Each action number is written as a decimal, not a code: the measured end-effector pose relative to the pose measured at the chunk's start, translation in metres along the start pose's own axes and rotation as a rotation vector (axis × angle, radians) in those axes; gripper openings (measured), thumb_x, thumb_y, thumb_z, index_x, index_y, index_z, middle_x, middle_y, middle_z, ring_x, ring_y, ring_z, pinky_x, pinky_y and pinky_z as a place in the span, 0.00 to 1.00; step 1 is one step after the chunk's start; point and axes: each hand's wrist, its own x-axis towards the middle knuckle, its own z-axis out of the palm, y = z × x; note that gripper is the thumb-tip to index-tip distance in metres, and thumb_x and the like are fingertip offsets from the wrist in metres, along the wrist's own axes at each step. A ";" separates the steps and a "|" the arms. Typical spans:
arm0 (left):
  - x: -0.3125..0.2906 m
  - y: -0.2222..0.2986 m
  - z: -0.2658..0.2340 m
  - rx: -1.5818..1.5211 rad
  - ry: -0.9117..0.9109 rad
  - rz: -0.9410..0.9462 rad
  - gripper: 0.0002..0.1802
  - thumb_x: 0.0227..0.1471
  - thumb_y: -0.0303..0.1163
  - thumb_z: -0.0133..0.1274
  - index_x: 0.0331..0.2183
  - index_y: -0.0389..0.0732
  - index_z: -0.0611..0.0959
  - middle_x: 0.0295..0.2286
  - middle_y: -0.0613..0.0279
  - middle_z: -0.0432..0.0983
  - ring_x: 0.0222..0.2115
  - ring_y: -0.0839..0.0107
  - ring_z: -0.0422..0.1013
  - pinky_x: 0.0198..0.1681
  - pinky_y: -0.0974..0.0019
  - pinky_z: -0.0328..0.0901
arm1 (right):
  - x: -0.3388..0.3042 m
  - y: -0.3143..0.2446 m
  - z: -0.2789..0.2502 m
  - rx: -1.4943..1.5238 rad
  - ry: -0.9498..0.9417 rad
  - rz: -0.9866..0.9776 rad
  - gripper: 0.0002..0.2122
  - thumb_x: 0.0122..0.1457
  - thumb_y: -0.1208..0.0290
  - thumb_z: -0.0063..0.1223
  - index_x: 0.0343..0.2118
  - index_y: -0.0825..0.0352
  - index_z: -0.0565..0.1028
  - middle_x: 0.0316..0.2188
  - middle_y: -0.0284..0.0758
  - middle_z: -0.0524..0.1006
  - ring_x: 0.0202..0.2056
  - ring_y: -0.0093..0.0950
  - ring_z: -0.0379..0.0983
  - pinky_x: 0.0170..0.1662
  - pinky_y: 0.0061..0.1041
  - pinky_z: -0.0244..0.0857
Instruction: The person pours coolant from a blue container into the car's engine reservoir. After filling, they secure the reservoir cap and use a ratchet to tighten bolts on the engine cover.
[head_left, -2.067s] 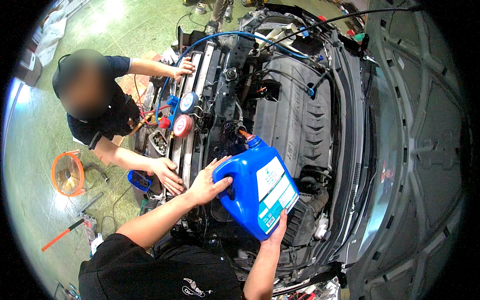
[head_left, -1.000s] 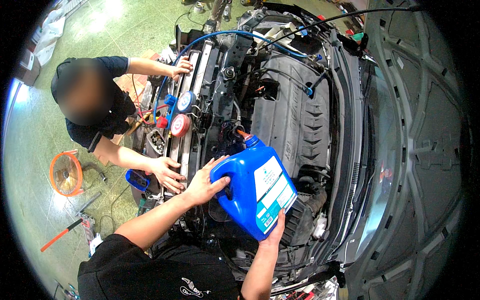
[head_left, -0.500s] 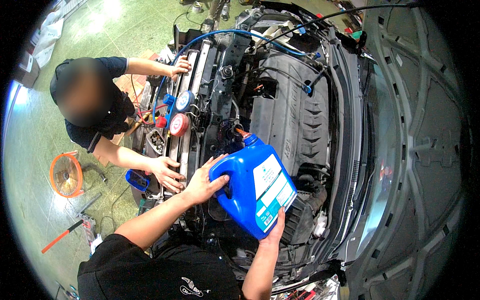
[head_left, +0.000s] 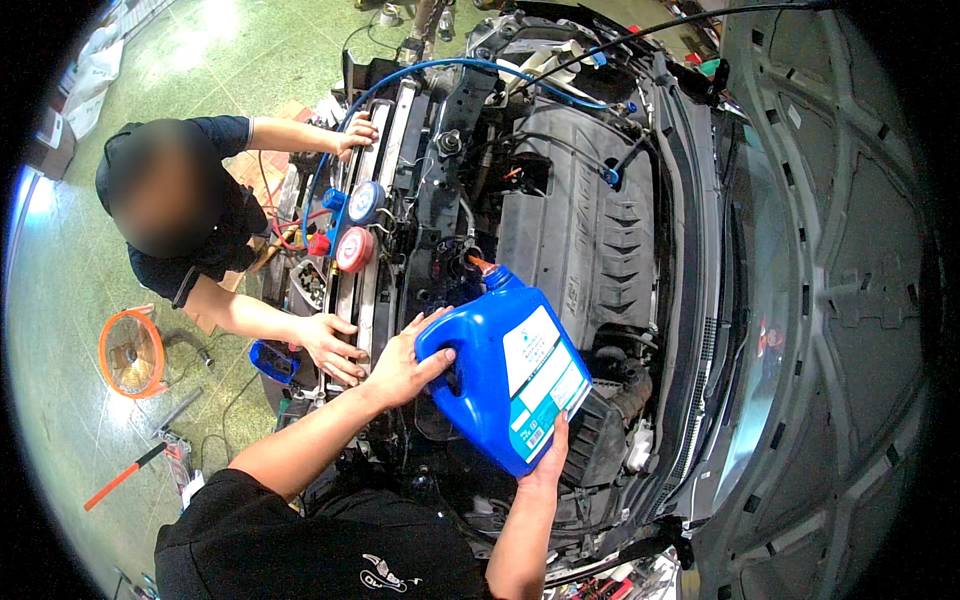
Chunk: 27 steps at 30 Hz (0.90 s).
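I hold a big blue plastic jug (head_left: 468,335), tipped over the open engine bay. My left hand (head_left: 405,365) grips its handle side, the thumb on the near face and the other fingers partly hidden behind. Cupped under the jug's bottom corner is my right hand (head_left: 545,455), its thumb against the white and teal label. From the jug's neck (head_left: 500,279) a reddish-orange liquid (head_left: 481,264) runs down into a dark round opening (head_left: 468,256) beside the grey engine cover (head_left: 575,220).
Across the front of the car a co-worker (head_left: 215,235) rests both hands on the radiator bar (head_left: 375,150). A gauge set with a blue dial (head_left: 366,202) and a red dial (head_left: 354,249) hangs there. A blue hose (head_left: 440,64) arches overhead. The raised hood (head_left: 860,300) fills the right.
Liquid keeps running from the tilted jug. Both hands hold the jug as before, and the whole view has shifted very slightly.
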 end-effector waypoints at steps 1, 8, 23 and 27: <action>0.000 0.000 0.000 -0.006 -0.003 -0.017 0.35 0.61 0.46 0.56 0.64 0.39 0.71 0.64 0.45 0.66 0.67 0.48 0.59 0.74 0.45 0.42 | 0.000 0.000 0.000 -0.002 0.000 0.002 0.32 0.69 0.50 0.52 0.67 0.70 0.63 0.60 0.45 0.74 0.56 0.40 0.75 0.59 0.41 0.70; 0.000 0.001 0.000 -0.006 -0.006 -0.018 0.34 0.61 0.45 0.56 0.63 0.39 0.71 0.64 0.45 0.66 0.68 0.49 0.59 0.74 0.45 0.42 | 0.001 0.000 -0.001 0.006 -0.014 0.013 0.33 0.69 0.50 0.52 0.67 0.70 0.63 0.60 0.45 0.73 0.57 0.40 0.74 0.61 0.41 0.69; -0.001 -0.001 0.001 -0.007 0.003 -0.022 0.34 0.61 0.44 0.56 0.63 0.38 0.71 0.64 0.46 0.66 0.68 0.50 0.58 0.74 0.46 0.42 | 0.000 0.000 0.001 0.003 -0.013 0.000 0.32 0.69 0.50 0.52 0.67 0.69 0.63 0.60 0.45 0.73 0.57 0.41 0.74 0.60 0.41 0.69; 0.000 0.000 0.001 0.024 0.006 0.003 0.35 0.61 0.44 0.56 0.64 0.38 0.71 0.64 0.45 0.66 0.68 0.49 0.58 0.74 0.46 0.42 | 0.001 0.000 -0.001 -0.005 -0.019 0.001 0.32 0.69 0.50 0.51 0.67 0.69 0.62 0.61 0.45 0.73 0.57 0.41 0.74 0.60 0.42 0.69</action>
